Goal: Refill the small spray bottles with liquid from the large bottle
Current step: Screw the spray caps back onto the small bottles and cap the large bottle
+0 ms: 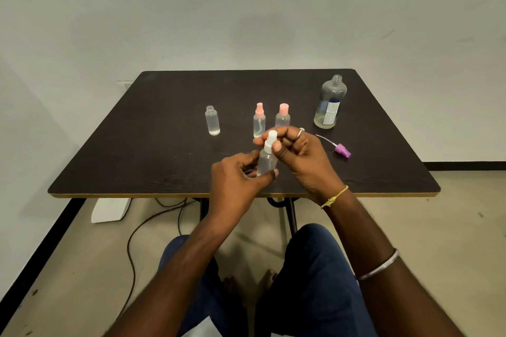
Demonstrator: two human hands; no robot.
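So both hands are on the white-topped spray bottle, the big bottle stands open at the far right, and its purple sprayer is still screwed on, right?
Not quite. The head view shows the purple sprayer lying on the table, off the big bottle, whose neck is open. The rest holds: the left hand grips the white-topped spray bottle and the right hand is at its top.

Left table (115, 150): bare, open passage.
Centre back: uncapped small bottle (212, 120) and two pink-capped bottles (259, 120) (282, 116) block.
Right: large bottle (330, 102), purple sprayer (339, 148) obstruct.
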